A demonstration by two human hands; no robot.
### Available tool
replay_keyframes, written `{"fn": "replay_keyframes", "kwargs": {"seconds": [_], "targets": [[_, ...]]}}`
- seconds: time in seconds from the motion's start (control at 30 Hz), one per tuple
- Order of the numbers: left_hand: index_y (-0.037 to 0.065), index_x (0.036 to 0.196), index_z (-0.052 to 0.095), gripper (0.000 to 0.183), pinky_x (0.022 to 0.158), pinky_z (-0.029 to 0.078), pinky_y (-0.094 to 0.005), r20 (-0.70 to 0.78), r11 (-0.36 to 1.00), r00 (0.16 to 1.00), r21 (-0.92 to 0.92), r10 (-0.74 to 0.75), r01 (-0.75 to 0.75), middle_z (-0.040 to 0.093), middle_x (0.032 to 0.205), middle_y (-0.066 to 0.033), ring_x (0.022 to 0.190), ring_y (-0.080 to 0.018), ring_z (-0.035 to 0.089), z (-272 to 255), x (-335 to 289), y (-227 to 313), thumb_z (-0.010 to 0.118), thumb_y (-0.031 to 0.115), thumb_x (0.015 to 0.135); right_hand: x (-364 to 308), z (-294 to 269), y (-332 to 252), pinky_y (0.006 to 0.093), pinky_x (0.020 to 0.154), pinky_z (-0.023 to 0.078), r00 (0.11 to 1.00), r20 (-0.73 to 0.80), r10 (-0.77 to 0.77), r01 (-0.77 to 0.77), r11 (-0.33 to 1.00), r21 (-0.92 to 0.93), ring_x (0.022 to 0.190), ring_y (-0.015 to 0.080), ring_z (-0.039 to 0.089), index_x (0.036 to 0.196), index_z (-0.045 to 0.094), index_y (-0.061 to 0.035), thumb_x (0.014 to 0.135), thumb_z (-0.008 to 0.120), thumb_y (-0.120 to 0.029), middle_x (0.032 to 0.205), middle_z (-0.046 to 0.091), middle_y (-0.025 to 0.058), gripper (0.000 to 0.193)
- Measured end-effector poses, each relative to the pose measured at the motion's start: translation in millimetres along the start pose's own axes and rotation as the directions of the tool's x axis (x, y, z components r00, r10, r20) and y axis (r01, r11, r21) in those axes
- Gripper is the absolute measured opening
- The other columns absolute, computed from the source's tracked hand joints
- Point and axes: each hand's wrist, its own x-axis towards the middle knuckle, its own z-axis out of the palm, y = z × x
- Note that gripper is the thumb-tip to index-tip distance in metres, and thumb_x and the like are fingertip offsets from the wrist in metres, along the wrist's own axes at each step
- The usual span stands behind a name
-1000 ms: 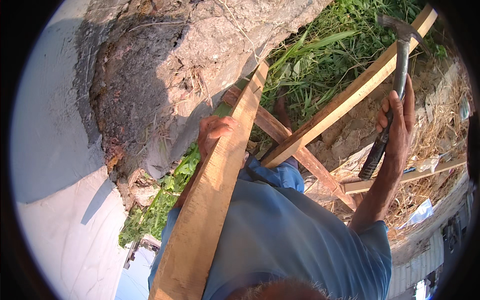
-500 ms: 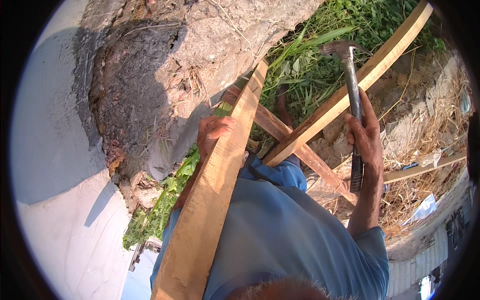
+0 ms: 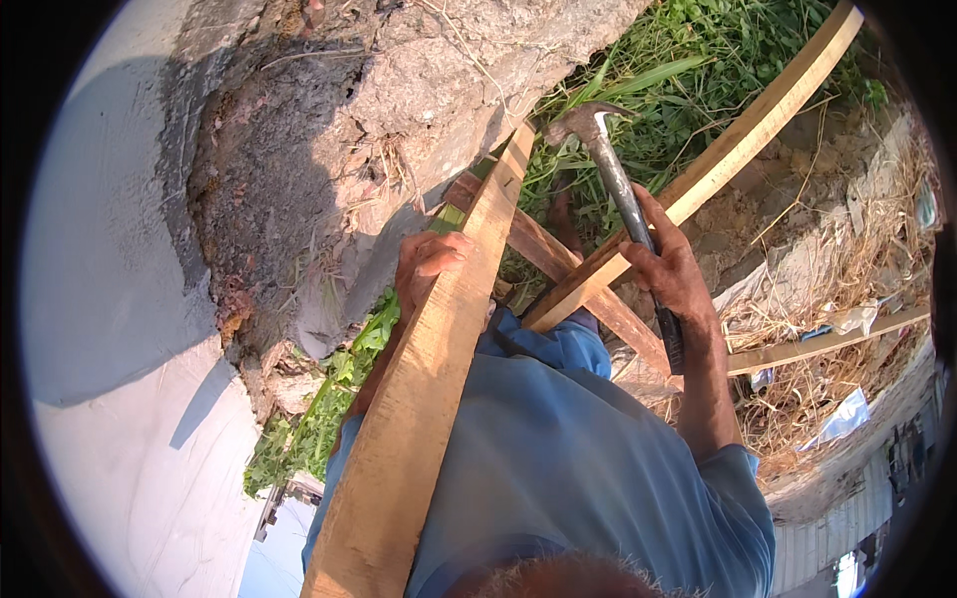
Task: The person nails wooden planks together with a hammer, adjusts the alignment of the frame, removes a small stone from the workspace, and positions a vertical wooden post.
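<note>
A long sawn wooden plank [image 3: 424,384] runs from the lower edge, alongside my blue shirt, to a narrow far end. My left hand [image 3: 429,261] is closed around its left edge, fingers curled over the top face. A small nail [image 3: 509,181] sticks up from the plank near the far end. My right hand [image 3: 670,267] grips the dark handle of a claw hammer [image 3: 624,192]. The hammer's head is raised just right of the plank's far end, apart from the nail. Under that end crosses a reddish-brown board [image 3: 538,242].
A second long timber [image 3: 743,145] slants to the upper right across the brown board. Rough broken concrete [image 3: 399,80] and a smooth grey wall [image 3: 110,229] lie left. Green weeds [image 3: 658,110] grow ahead; dry straw [image 3: 797,399], litter and another wooden strip [image 3: 827,341] are at right.
My right hand has swung the hammer leftward, bringing its head closer to the plank's far end. My left hand and the plank have stayed in place.
</note>
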Motion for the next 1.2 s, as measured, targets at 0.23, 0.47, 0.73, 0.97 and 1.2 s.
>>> {"fn": "replay_keyframes", "kwargs": {"seconds": [0.23, 0.47, 0.73, 0.97, 1.2], "targets": [[0.008, 0.110, 0.058, 0.029, 0.092, 0.046, -0.0432, -0.050, 0.998, 0.998, -0.041, 0.041, -0.043, 0.070, 0.108, -0.0149, 0.102, -0.0278, 0.066, 1, -10, -9, 0.071, 0.023, 0.089, -4, -167, -57, 0.0255, 0.051, 0.044, 0.249, -0.926, -0.283, 0.841, 0.537, 0.062, 0.060, 0.0099, 0.046, 0.131, 0.029, -0.0166, 0.097, 0.057, -0.006, 0.079, 0.048, 0.0020, 0.045], [0.009, 0.114, 0.056, 0.053, 0.091, 0.048, -0.0440, -0.017, 0.999, 0.999, 0.007, 0.046, -0.046, 0.067, 0.109, -0.0154, 0.103, -0.0299, 0.065, 2, 15, 6, 0.087, 0.028, 0.075, -9, 21, 48, 0.0256, 0.055, 0.043, 0.958, 0.189, 0.216, -0.209, 0.976, -0.056, 0.060, 0.0080, 0.048, 0.159, 0.032, -0.0152, 0.089, 0.063, -0.004, 0.084, 0.053, -0.0020, 0.078], [0.010, 0.111, 0.058, 0.035, 0.092, 0.046, -0.0442, -0.053, 0.999, 0.998, -0.025, 0.042, -0.044, 0.068, 0.109, -0.0157, 0.103, -0.0283, 0.064, -1, -9, 1, 0.075, 0.027, 0.086, -14, -166, -73, 0.0249, 0.051, 0.044, 0.398, -0.835, -0.381, 0.773, 0.629, 0.081, 0.060, 0.0079, 0.046, 0.134, 0.035, -0.0152, 0.097, 0.056, -0.004, 0.076, 0.047, 0.0003, 0.044], [0.011, 0.111, 0.060, 0.032, 0.093, 0.045, -0.0435, 0.016, 0.999, 1.000, -0.022, 0.026, -0.026, 0.069, 0.108, -0.0135, 0.105, -0.0272, 0.064, -1, 14, -3, 0.075, 0.025, 0.086, 7, 32, 78, 0.0327, 0.080, 0.052, 0.983, 0.167, 0.078, -0.013, 0.933, -0.359, 0.089, 0.0199, 0.062, 0.159, 0.031, -0.0154, 0.086, 0.061, -0.003, 0.110, 0.065, 0.0123, 0.080], [0.012, 0.111, 0.059, 0.030, 0.092, 0.045, -0.0437, -0.021, 1.000, 1.000, 0.018, 0.017, -0.017, 0.070, 0.112, -0.0132, 0.106, -0.0279, 0.064, -5, -4, -1, 0.074, 0.022, 0.087, -21, -92, -86, 0.0223, 0.052, 0.039, 0.662, -0.688, -0.297, 0.470, 0.880, 0.072, 0.063, 0.0056, 0.044, 0.154, 0.037, -0.0118, 0.095, 0.058, -0.006, 0.078, 0.046, -0.0017, 0.062]]}}
